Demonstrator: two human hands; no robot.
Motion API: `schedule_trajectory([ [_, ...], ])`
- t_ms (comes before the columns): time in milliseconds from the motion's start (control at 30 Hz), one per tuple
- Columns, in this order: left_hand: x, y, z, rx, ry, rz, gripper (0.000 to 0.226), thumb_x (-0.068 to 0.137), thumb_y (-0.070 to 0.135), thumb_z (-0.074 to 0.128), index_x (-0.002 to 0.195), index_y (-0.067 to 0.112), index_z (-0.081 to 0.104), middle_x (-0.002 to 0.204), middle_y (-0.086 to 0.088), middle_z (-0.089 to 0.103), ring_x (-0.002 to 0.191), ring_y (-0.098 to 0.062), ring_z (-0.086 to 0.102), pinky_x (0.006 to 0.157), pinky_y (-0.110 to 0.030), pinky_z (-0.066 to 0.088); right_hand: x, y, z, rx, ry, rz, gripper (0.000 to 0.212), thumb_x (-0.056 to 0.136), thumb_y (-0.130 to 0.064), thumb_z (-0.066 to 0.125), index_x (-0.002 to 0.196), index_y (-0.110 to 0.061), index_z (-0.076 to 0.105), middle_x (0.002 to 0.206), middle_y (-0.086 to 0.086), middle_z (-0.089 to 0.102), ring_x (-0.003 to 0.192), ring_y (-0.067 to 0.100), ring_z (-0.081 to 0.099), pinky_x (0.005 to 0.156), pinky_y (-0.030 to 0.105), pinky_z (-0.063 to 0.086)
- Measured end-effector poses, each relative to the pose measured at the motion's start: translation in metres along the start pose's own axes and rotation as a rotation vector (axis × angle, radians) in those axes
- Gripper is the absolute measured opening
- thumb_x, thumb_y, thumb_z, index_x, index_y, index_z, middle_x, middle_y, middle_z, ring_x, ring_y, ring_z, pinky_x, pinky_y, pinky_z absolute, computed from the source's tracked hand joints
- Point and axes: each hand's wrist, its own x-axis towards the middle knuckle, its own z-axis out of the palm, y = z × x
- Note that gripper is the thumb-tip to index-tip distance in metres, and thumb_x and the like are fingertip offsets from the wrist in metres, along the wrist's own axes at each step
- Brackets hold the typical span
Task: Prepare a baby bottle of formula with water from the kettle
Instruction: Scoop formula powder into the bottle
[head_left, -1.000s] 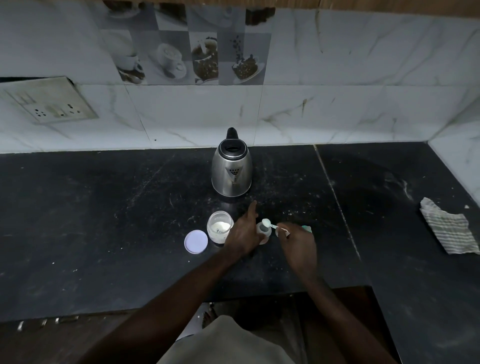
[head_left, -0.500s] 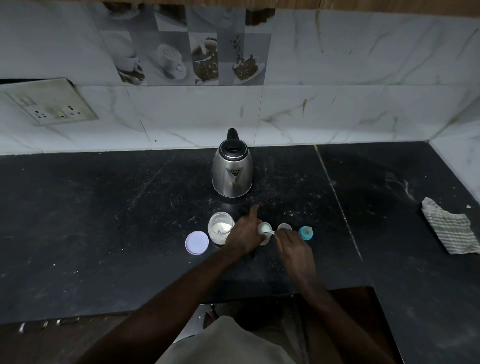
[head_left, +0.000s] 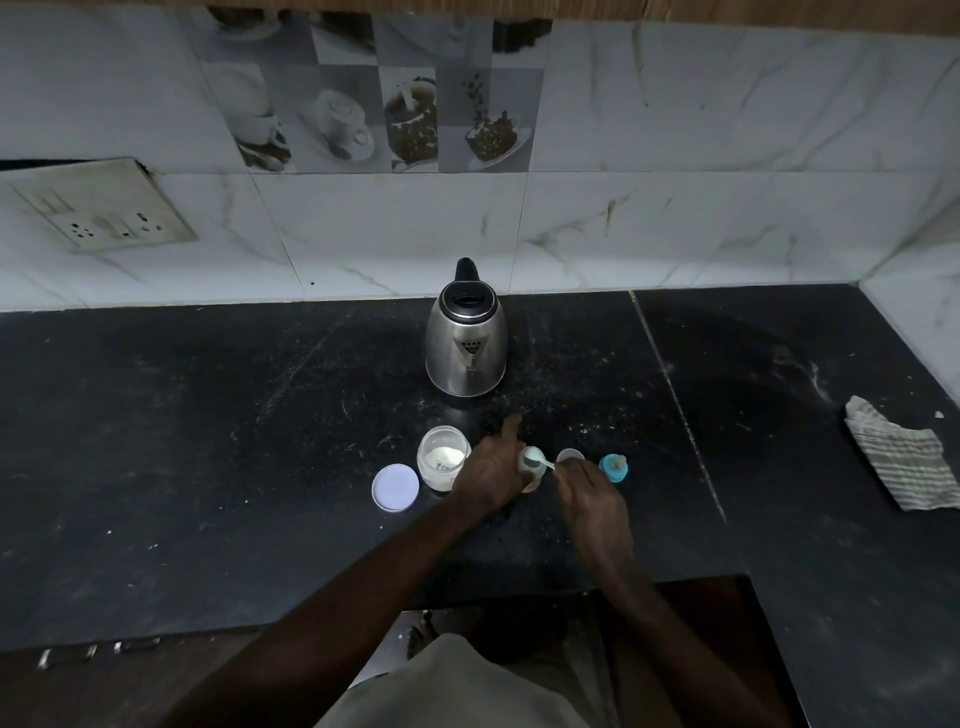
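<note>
White powder goes in: the right hand (head_left: 589, 501) pinches a small scoop (head_left: 537, 459) over the mouth of the baby bottle (head_left: 531, 466), which the left hand (head_left: 491, 470) wraps and steadies. Left of that grip sits the open formula jar (head_left: 442, 458); beyond it, the steel kettle (head_left: 466, 343). Likely remaining: water, teal nipple cap (head_left: 613, 466) at right.

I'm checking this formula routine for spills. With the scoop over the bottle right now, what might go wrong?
1. The baby bottle has a narrow mouth, and the right hand tips the scoop over it; powder may land on the counter.
2. The left hand steadies the bottle right beside the open formula jar; a nudge might knock the jar.
3. The blue nipple cap lies on the speckled counter and may pick up grit.
</note>
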Motion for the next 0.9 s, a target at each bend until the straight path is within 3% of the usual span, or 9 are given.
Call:
schedule_trajectory([
  [267, -0.003, 0.002, -0.003, -0.007, 0.005, -0.005, 0.090, 0.079, 0.030, 0.079, 0.153, 0.017, 0.029, 0.115, -0.001, 0.076, 0.112, -0.031, 0.069, 0.090, -0.045, 0.056, 0.006, -0.011, -0.012, 0.070, 0.025, 0.039, 0.015, 0.086, -0.001, 0.075, 0.093, -0.011, 0.066, 0.090, 0.003, 0.065, 0.075, 0.018, 0.062, 0.058, 0.034, 0.055],
  [467, -0.003, 0.001, -0.002, -0.023, 0.000, -0.009, 0.088, 0.081, 0.026, 0.078, 0.154, 0.016, 0.030, 0.120, 0.000, 0.076, 0.115, -0.031, 0.067, 0.094, -0.042, 0.054, 0.007, -0.016, -0.021, 0.130, 0.047, 0.081, 0.012, 0.089, 0.000, 0.073, 0.092, -0.010, 0.068, 0.089, 0.004, 0.067, 0.072, 0.019, 0.064, 0.055, 0.035, 0.055],
  [633, -0.006, 0.001, -0.002, -0.044, 0.008, 0.011, 0.088, 0.080, 0.018, 0.079, 0.152, 0.013, 0.030, 0.123, -0.003, 0.074, 0.117, -0.032, 0.066, 0.094, -0.040, 0.052, 0.016, -0.024, -0.032, 0.536, 0.136, 0.423, 0.006, 0.096, -0.015, 0.068, 0.095, -0.018, 0.074, 0.089, -0.011, 0.072, 0.081, 0.005, 0.068, 0.071, 0.023, 0.054],
  [767, -0.014, 0.002, -0.006, -0.181, 0.036, -0.040, 0.094, 0.078, 0.022, 0.084, 0.154, 0.019, 0.028, 0.146, -0.008, 0.061, 0.135, -0.025, 0.057, 0.108, -0.037, 0.048, 0.032, -0.030, -0.040, 1.081, 0.152, 0.869, 0.004, 0.092, -0.014, 0.074, 0.095, -0.015, 0.077, 0.084, 0.002, 0.078, 0.079, 0.017, 0.076, 0.074, 0.032, 0.062],
  [833, -0.020, 0.003, -0.013, -0.230, 0.105, -0.022, 0.085, 0.085, 0.024, 0.079, 0.154, 0.019, 0.029, 0.151, -0.007, 0.057, 0.138, -0.022, 0.054, 0.111, -0.038, 0.047, 0.042, -0.035, -0.046, 1.253, 0.156, 0.949, 0.006, 0.091, -0.011, 0.076, 0.096, -0.010, 0.078, 0.087, 0.010, 0.078, 0.079, 0.022, 0.073, 0.076, 0.035, 0.062],
  [900, -0.029, 0.000, -0.026, -0.279, 0.205, 0.020, 0.072, 0.088, 0.014, 0.064, 0.152, 0.020, 0.032, 0.151, -0.003, 0.057, 0.137, -0.018, 0.056, 0.110, -0.041, 0.048, 0.052, -0.044, -0.048, 1.265, 0.134, 0.919, 0.004, 0.090, -0.012, 0.076, 0.093, -0.013, 0.078, 0.083, 0.007, 0.077, 0.074, 0.019, 0.070, 0.071, 0.033, 0.059],
])
